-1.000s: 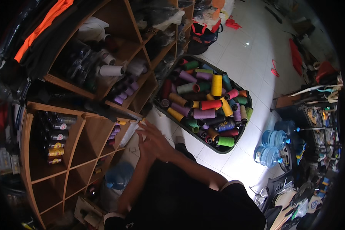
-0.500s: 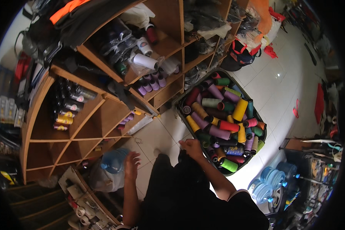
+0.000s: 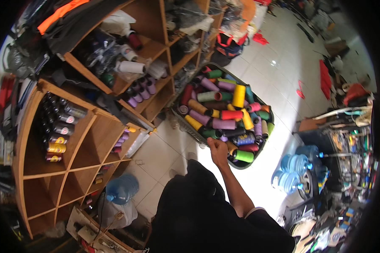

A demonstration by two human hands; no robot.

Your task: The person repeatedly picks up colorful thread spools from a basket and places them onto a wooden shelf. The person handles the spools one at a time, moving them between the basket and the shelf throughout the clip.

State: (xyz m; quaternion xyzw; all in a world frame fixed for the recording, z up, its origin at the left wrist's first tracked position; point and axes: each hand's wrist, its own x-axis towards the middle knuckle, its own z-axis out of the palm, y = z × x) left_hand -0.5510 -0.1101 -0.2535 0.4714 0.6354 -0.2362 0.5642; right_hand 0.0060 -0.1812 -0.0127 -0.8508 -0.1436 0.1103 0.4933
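A dark, open, suitcase-like bin [image 3: 189,129] on the floor is heaped with cones of thread. Yellow [image 3: 239,96], red [image 3: 232,114], purple [image 3: 223,124] and bright green [image 3: 243,156] cones lie on top, mostly on their sides. My right hand [image 3: 218,151] is at the near edge of this bin, fingers curled closed over its rim. None of the cones is in that hand. My left hand does not show; my dark clothing fills the lower middle.
Left of me stands a wooden cubby shelf [image 3: 67,172] holding dark and yellow thread cones [image 3: 57,147]. Purple cones [image 3: 142,89] stand in another compartment. A blue water bottle [image 3: 123,189] sits by the shelf; several more blue bottles [image 3: 294,164] are at right, beside a cluttered rack.
My right hand has moved from beside the bin onto its rim. The left hand, open before, has left the picture. The view has shifted, so the bin appears farther left and higher.
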